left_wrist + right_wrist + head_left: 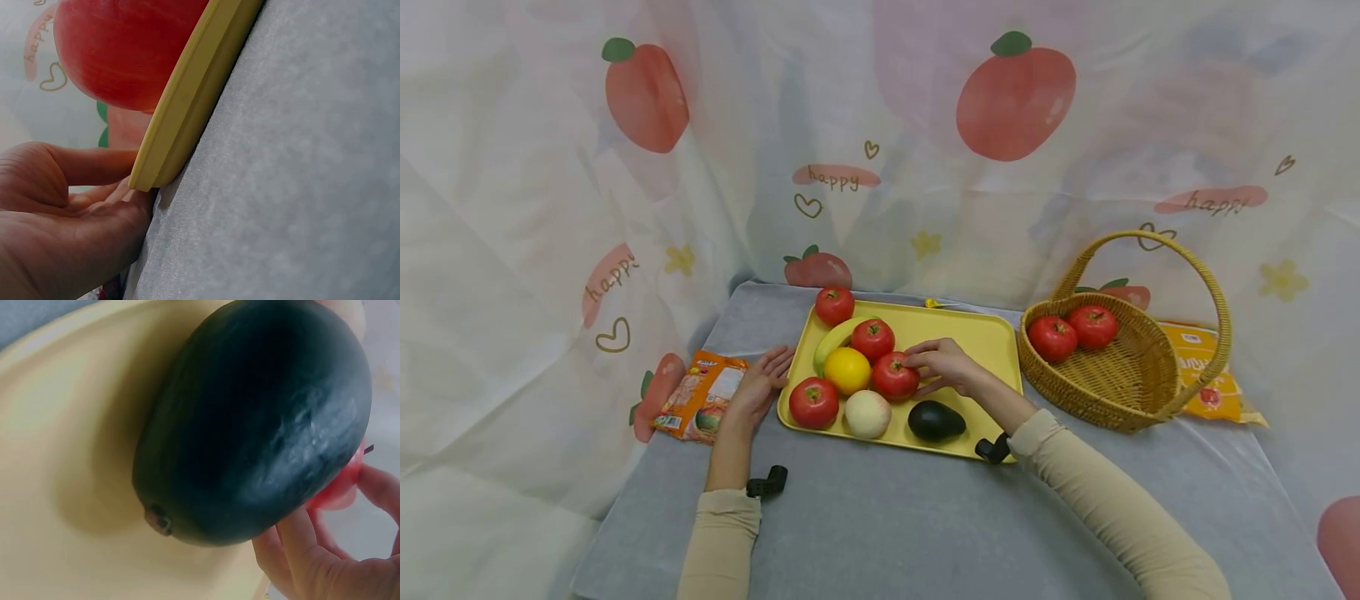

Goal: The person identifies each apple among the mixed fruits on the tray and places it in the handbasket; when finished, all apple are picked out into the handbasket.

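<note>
My right hand (945,367) grips a red apple (891,379) from its right side, amid the fruit on a yellow tray (951,321). In the right wrist view a dark avocado (256,425) hides much of that apple (340,487). My left hand (762,387) rests at the tray's left edge, fingers extended; the left wrist view has its thumb touching the rim (181,103). Around the gripped apple lie a yellow round fruit (847,371), a pale peach (868,414), a banana (831,345) and more red apples (814,403).
A wicker basket (1105,392) with a tall handle stands right of the tray, two red apples (1052,338) inside. Orange snack bags lie left of my left hand (700,396) and behind the basket (1206,371). A printed curtain (910,100) hangs behind the grey table (880,517).
</note>
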{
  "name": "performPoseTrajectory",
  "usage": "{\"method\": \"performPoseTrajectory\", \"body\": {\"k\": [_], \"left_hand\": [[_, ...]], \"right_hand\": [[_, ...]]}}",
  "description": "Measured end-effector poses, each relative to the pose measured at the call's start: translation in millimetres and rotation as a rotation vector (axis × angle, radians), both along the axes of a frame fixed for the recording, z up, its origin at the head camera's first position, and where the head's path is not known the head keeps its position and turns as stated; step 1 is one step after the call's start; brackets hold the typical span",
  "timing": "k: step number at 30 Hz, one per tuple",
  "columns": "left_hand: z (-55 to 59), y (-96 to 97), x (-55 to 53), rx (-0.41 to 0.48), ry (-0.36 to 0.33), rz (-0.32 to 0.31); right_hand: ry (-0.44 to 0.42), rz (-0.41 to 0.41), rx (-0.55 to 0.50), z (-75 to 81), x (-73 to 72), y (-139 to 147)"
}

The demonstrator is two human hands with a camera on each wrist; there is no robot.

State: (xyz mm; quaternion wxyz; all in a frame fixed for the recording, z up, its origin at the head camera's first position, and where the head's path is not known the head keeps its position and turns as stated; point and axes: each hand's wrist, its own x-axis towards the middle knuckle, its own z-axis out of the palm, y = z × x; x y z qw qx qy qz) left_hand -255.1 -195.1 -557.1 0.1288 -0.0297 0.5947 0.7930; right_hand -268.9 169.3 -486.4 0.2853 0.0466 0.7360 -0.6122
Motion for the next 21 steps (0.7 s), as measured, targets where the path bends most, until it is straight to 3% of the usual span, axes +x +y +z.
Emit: {"method": "performPoseTrajectory", "body": {"k": [21], "left_hand": [[2.8,0.9,0.3,-0.013,-0.018,0.006]], "right_hand": [[0.040,-0.047,-0.018,2.2,4.1,-1.7]]}}
